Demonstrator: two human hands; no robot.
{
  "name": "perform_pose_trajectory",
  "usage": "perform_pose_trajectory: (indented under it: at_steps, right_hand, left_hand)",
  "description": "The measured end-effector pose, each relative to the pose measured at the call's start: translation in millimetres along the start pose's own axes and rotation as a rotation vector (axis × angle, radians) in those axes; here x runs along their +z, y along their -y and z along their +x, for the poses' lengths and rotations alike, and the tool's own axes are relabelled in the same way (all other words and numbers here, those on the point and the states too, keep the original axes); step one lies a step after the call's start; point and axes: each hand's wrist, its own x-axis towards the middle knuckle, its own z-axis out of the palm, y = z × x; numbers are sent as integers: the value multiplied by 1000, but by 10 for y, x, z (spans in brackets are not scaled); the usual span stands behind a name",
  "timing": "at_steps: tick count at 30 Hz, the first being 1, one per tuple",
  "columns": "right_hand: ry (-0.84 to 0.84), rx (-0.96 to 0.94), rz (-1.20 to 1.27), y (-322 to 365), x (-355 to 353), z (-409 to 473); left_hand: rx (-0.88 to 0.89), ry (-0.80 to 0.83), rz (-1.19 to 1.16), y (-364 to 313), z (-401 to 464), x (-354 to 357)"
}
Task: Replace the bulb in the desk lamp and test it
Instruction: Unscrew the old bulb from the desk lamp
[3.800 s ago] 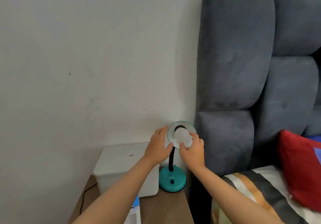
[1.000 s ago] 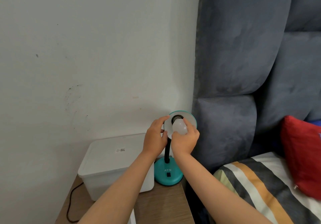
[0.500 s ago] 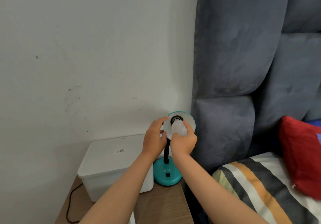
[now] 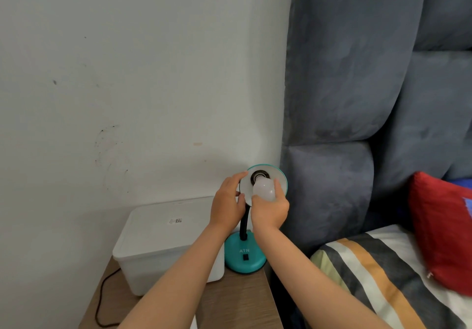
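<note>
Bulb (image 4: pixel 264 188): frosted white, lower centre of frame, its base toward the socket (image 4: pixel 259 177) just up-left inside the shade (image 4: pixel 279 178). Your right hand (image 4: pixel 270 208) cups it from below, fingers curled round the globe; its long axis runs from your palm up into the socket. Your left hand (image 4: pixel 227 204) grips the shade's left rim. Lamp base (image 4: pixel 245 256) stands lower, beside a white box (image 4: pixel 163 239). Hidden: the threads, so you cannot tell how far it is seated.
</note>
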Motion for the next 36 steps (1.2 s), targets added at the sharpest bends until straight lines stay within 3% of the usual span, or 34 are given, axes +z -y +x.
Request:
perform_pose_trajectory:
  at_steps: [5, 13, 28, 36]
  right_hand:
    - [-61, 77, -3, 26, 87, -2]
    - [-1, -78, -72, 57, 33, 16]
    - [-12, -34, 74, 62, 13, 23]
    - [-10, -72, 2, 82, -38, 69]
  left_hand:
    - [0, -10, 13, 1, 6, 9]
    - [19, -16, 26, -8, 8, 25]
    - [8, -8, 28, -3, 9, 13]
    - [7, -17, 19, -18, -12, 4]
